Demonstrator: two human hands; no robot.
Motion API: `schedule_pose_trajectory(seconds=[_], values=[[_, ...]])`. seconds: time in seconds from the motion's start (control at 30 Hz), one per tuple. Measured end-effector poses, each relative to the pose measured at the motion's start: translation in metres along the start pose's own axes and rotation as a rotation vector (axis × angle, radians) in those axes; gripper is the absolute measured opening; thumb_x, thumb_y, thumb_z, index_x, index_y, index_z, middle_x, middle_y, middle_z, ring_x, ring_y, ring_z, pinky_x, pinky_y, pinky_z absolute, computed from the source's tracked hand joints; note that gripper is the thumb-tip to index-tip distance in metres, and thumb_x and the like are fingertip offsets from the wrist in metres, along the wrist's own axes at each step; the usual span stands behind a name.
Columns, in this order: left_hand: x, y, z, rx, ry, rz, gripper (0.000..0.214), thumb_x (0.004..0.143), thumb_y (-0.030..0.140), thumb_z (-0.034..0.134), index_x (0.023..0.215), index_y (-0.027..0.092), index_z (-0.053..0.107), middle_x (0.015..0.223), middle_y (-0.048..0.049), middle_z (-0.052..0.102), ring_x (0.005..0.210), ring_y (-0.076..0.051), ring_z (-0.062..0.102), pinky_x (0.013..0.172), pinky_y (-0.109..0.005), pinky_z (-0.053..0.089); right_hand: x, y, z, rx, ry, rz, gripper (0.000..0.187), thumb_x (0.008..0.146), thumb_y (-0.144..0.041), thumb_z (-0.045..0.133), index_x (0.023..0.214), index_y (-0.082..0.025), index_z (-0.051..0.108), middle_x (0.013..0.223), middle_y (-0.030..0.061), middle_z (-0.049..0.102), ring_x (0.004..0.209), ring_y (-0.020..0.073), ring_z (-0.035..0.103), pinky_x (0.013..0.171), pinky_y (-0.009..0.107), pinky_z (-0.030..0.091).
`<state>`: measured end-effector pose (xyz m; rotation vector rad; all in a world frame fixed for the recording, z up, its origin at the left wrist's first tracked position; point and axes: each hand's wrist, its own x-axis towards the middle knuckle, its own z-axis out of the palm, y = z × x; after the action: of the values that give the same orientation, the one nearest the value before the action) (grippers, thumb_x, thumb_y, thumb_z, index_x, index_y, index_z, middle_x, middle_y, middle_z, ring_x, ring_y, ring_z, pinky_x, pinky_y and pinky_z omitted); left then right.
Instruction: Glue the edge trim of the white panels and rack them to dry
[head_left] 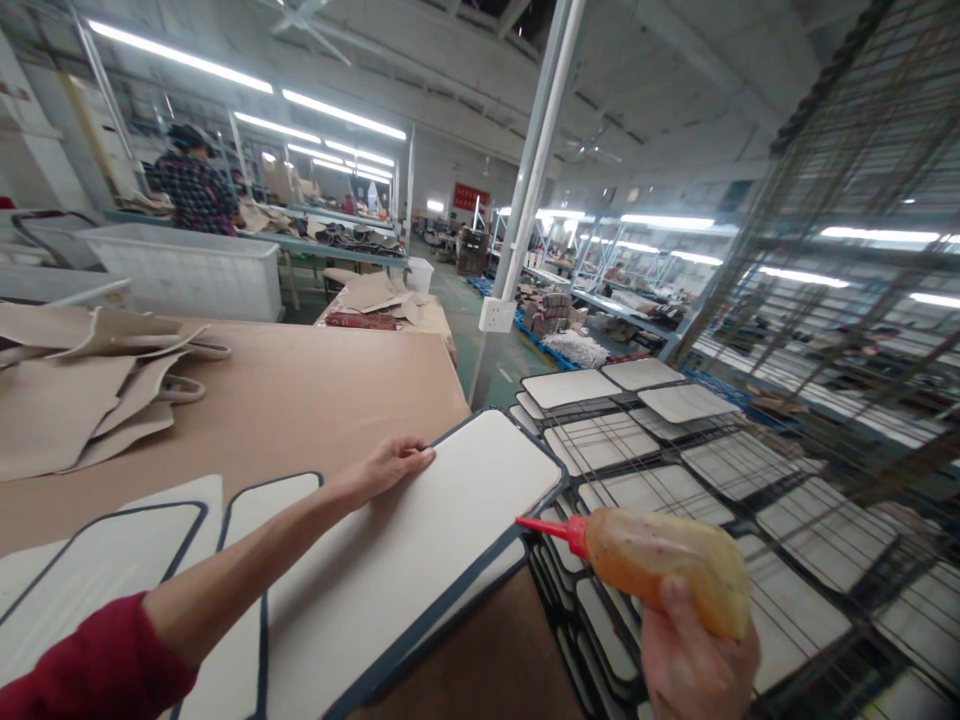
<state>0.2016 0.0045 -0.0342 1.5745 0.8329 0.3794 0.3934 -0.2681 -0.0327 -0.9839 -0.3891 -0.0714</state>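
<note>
My left hand (pixel 397 460) pinches the far long edge of a white, dark-bordered panel (pixel 427 540) with rounded corners, held tilted above the table. Thumb and fingers are closed at that edge; part of the grip is hidden behind it. In my right hand (pixel 701 650) is a squeeze bottle (pixel 667 560) of yellowish-brown liquid, fingers wrapped round it. Its red nozzle (pixel 551 527) points left, with the tip at the panel's right-hand border; whether it touches I cannot tell. More white panels with dark borders (pixel 97 560) lie under my left forearm.
Wire racks (pixel 720 460) bearing many similar panels stand at the right, with raised mesh above. Beige sheet pieces (pixel 75 400) lie on the brown table (pixel 337 370). Beyond are a white bin (pixel 187 265), a post with a socket box (pixel 496 315), and a person (pixel 196 185) at another bench.
</note>
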Motion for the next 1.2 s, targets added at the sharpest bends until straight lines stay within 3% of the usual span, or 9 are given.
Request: schedule_pose_trajectory(seconds=[0.1,0.57,0.73,0.83,0.97,1.2], values=[[-0.004,0.006,0.002,0.005,0.011,-0.008,0.061,0.054,0.071,0.069,0.079,0.018,0.057,0.065,0.0019,0.062,0.057,-0.013,0.053,0.052,-0.023,0.036,-0.001,0.002,0.001,-0.025,-0.012,0.007,0.044,0.059,-0.025,0.089,0.097,-0.017,0.068,0.082,-0.0014,0.069,0.08,0.0162,0.064,0.076,0.023,0.053],[-0.003,0.02,0.003,0.02,0.044,0.017,0.051,0.056,0.063,0.071,0.076,0.019,0.056,0.058,0.0034,0.06,0.05,-0.012,0.051,0.046,-0.022,0.033,-0.005,0.01,0.004,-0.06,-0.082,0.078,0.043,0.062,-0.028,0.088,0.099,-0.019,0.069,0.098,0.0012,0.07,0.086,0.0164,0.064,0.076,0.023,0.053],[-0.002,0.026,0.006,0.06,0.067,0.033,0.039,0.065,0.053,0.07,0.076,0.018,0.059,0.059,0.0037,0.06,0.051,-0.012,0.051,0.046,-0.022,0.033,-0.009,0.008,0.004,-0.017,-0.107,0.159,0.06,0.057,-0.028,0.09,0.111,-0.02,0.067,0.115,0.0049,0.066,0.103,0.0255,0.064,0.084,0.035,0.058],[-0.002,0.031,0.008,0.073,0.076,0.03,0.033,0.069,0.049,0.068,0.078,0.017,0.06,0.061,0.0031,0.062,0.052,-0.013,0.053,0.048,-0.022,0.035,-0.01,0.007,0.002,-0.031,-0.109,0.152,0.057,0.058,-0.029,0.089,0.11,-0.02,0.068,0.114,0.0055,0.066,0.102,0.0262,0.063,0.086,0.039,0.057],[0.0,0.035,0.011,0.074,0.072,0.018,0.03,0.07,0.045,0.067,0.079,0.017,0.06,0.062,0.0029,0.062,0.053,-0.013,0.054,0.048,-0.022,0.036,-0.011,0.006,0.0,-0.042,-0.088,0.147,0.049,0.057,-0.029,0.089,0.101,-0.019,0.069,0.103,0.0046,0.067,0.099,0.0253,0.064,0.087,0.038,0.057],[0.017,0.028,0.012,0.046,0.07,-0.012,0.025,0.073,0.042,0.068,0.079,0.019,0.059,0.059,0.0041,0.062,0.049,-0.013,0.053,0.045,-0.022,0.035,-0.015,0.005,-0.002,-0.034,-0.125,0.146,0.053,0.059,-0.029,0.088,0.108,-0.022,0.068,0.115,0.0027,0.066,0.1,0.0215,0.064,0.086,0.031,0.056]])
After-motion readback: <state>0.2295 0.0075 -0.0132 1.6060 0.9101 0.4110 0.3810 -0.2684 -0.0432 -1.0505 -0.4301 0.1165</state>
